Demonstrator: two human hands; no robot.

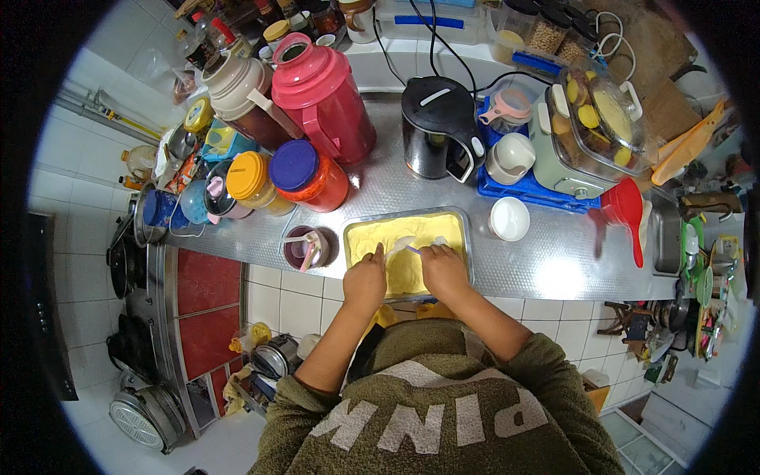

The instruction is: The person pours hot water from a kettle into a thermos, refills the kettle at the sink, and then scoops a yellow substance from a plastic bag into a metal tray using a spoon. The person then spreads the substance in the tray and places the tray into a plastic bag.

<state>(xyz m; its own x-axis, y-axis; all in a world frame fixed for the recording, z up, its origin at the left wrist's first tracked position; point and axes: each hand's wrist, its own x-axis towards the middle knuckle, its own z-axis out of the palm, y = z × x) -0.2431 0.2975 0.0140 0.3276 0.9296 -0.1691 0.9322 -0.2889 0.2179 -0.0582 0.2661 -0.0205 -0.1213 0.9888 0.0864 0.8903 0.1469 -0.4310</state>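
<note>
A rectangular metal tray [468, 240] lies at the counter's front edge, filled with a spread yellow mixture [409, 279] whose surface is uneven. Over its left half, my left hand [365, 280] grips a pale spoon [401, 243] with the bowl angled toward the middle. My right hand [444, 273], over the right side, closes on a slim purple-handled utensil [414, 250]. That handle's tip meets the spoon's bowl or passes close to it; I cannot tell which. Something whitish shows just beyond my right knuckles, mostly covered by the hand.
Left of the tray stands a cup [306, 249] with small utensils in it. Behind are a blue-lidded jar [309, 178], a pink thermos [323, 101] and a black electric kettle [442, 127]. A white bowl [509, 219], a food steamer [585, 136] and a red ladle [623, 208] stand right.
</note>
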